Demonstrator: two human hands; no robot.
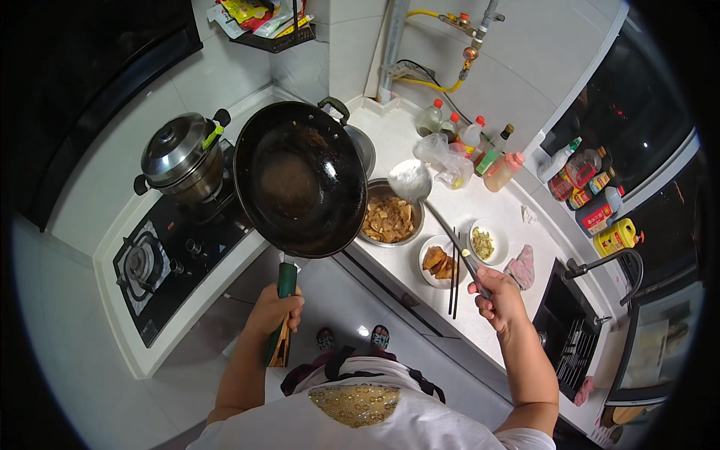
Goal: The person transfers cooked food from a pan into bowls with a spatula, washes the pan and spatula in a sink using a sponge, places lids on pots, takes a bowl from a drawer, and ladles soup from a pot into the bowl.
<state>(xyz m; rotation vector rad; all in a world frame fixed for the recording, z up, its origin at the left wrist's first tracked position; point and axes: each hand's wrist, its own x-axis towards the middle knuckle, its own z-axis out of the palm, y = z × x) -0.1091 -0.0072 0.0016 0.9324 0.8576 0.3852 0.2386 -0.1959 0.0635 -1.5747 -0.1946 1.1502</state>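
My left hand [274, 307] grips the green handle of a black wok [300, 177], which is tilted and held up over the counter edge beside the stove. My right hand [495, 294] holds the long handle of a metal ladle [409, 180], whose bowl hovers above a steel bowl [379, 189] of browned food pieces. The wok's rim reaches over that bowl's left side. Only an oily film shows inside the wok.
A gas stove [161, 259] at left carries a lidded steel pot [180, 156]. On the white counter are a plate of fried pieces [441, 262], black chopsticks [454, 289], a small dish of chopped garnish [486, 243], a pink cloth [520, 267], several sauce bottles [501, 171] and a black sink [571, 330].
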